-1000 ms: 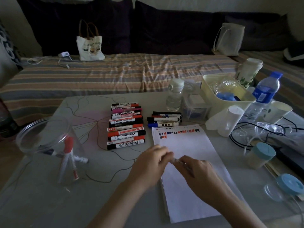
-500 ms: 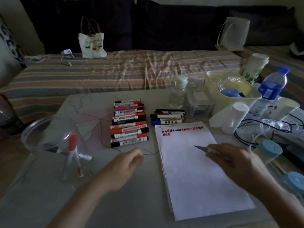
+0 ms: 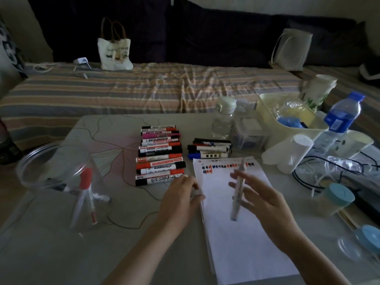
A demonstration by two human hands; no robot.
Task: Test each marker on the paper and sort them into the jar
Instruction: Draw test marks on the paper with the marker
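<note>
- Your right hand [image 3: 265,204] is raised over the paper [image 3: 242,229]; its fingers are loosely spread, with a marker [image 3: 237,193] held among them, blurred and pointing roughly away from you
- Which end of that marker carries the tip cannot be told through the blur
- Your left hand [image 3: 178,199] rests at the paper's left edge, fingers curled around a small pale item [image 3: 196,192]; this may be the marker's cap, but the view does not confirm it
- The paper lies on the table [image 3: 61,254] in front of you; short test marks in red, blue and black [image 3: 222,164] run along its top edge, and the sheet below them is blank
- A row of markers [image 3: 159,155] lies side by side, left of the paper's top corner, with red, black and one pink cap
- A smaller group of markers [image 3: 209,149] lies just beyond the paper's top edge, with black and blue caps
- The clear jar [image 3: 55,171] stands at the left of the table, well apart from both hands; inside it a red-capped marker [image 3: 81,194] leans upright beside at least one other
- A pale tub [image 3: 287,122], a water bottle [image 3: 341,122] and paper cups stand on the right side of the table
</note>
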